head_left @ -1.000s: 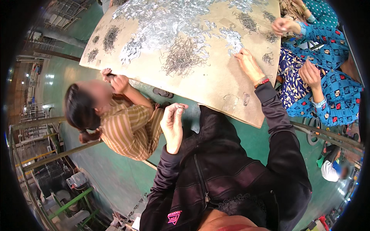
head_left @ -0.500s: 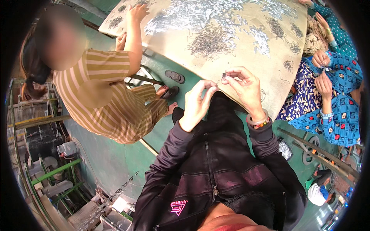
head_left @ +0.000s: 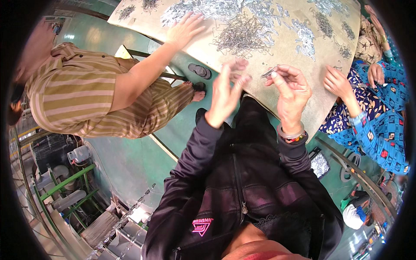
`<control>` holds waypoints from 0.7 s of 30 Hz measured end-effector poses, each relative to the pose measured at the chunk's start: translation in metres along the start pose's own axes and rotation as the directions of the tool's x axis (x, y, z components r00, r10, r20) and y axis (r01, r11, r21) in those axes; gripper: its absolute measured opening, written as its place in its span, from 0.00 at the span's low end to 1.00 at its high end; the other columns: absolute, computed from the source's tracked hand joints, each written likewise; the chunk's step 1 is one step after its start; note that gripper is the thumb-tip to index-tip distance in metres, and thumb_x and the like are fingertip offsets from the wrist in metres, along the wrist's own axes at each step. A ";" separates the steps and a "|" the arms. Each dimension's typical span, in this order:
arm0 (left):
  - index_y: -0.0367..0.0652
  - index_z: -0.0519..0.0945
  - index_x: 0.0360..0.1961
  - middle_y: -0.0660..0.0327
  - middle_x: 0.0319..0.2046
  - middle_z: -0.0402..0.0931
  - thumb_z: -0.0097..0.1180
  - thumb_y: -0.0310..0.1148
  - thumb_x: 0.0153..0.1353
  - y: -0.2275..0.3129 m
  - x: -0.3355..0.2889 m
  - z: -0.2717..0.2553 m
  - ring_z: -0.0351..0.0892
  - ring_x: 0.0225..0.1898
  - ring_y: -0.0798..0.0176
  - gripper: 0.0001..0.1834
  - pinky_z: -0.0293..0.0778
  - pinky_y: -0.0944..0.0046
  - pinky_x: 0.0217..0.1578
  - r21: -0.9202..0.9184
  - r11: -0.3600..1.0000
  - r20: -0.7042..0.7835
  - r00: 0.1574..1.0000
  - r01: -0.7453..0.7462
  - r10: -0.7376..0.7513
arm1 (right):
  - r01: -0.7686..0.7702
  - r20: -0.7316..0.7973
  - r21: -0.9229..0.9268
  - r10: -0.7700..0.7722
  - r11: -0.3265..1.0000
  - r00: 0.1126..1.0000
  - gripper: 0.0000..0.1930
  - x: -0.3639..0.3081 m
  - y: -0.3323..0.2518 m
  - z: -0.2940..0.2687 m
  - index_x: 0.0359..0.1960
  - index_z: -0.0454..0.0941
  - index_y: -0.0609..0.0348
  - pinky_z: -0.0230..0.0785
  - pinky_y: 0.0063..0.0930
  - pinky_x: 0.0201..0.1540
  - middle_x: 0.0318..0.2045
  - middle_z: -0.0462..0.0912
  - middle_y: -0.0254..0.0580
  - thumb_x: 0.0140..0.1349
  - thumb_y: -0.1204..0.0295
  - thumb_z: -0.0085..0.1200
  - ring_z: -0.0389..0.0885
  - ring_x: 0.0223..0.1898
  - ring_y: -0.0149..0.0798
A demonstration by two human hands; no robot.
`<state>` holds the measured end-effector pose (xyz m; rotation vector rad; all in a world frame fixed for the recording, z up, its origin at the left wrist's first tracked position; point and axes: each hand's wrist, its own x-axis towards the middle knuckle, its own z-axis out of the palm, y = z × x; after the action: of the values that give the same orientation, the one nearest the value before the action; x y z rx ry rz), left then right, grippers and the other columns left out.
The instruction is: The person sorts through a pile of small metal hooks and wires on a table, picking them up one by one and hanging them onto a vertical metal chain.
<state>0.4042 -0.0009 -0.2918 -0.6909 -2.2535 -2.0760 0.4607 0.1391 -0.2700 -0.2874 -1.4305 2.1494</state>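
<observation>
My right hand pinches a small silver metal clip between thumb and fingertips, above the near edge of the table. To its left, my left hand is raised with its fingers apart and nothing visible in it; motion smears the fingertips. Beyond both hands lies a heap of dark bent wire hooks. Silver metal clips are spread behind and around that heap, with a smaller cluster of clips further right.
A person in a striped outfit stands at the left, one hand on the table. On the right, a person in a blue patterned top rests a hand near the table's edge. Sandals lie on the green floor. Machinery with green bars stands lower left.
My hands have moved apart; the left has opened, and the right has shifted rightward holding the clip. The person at left has leaned away and that at right has reached to the table.
</observation>
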 end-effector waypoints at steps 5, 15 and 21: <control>0.35 0.77 0.36 0.50 0.36 0.78 0.56 0.30 0.55 -0.052 0.061 -0.009 0.78 0.32 0.51 0.10 0.73 0.59 0.34 0.511 0.859 0.213 0.974 -0.041 -0.080 | 0.034 -0.056 0.044 -0.032 0.998 0.998 0.08 0.011 -0.015 -0.011 0.37 0.75 0.71 0.77 0.27 0.31 0.30 0.80 0.47 0.54 0.86 0.54 0.81 0.29 0.35; 0.40 0.73 0.28 0.53 0.24 0.74 0.53 0.30 0.55 -0.071 0.078 -0.001 0.76 0.28 0.50 0.05 0.71 0.54 0.30 0.797 0.538 0.169 0.957 -0.273 0.234 | 0.029 -0.052 -0.044 -0.031 0.999 0.998 0.09 0.000 -0.030 -0.016 0.37 0.75 0.70 0.77 0.26 0.32 0.29 0.80 0.46 0.54 0.86 0.54 0.80 0.28 0.34; 0.38 0.73 0.33 0.52 0.26 0.74 0.53 0.28 0.57 -0.056 0.086 -0.021 0.76 0.29 0.53 0.05 0.72 0.59 0.32 0.559 0.791 0.162 0.968 -0.249 0.191 | 0.004 0.056 -0.035 -0.002 0.999 0.998 0.10 -0.004 -0.016 -0.003 0.39 0.75 0.71 0.76 0.24 0.33 0.31 0.80 0.46 0.53 0.87 0.55 0.80 0.29 0.33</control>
<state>0.3031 0.0049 -0.3169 -0.9510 -2.5055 -1.1682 0.4702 0.1442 -0.2568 -0.2396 -1.5000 2.1470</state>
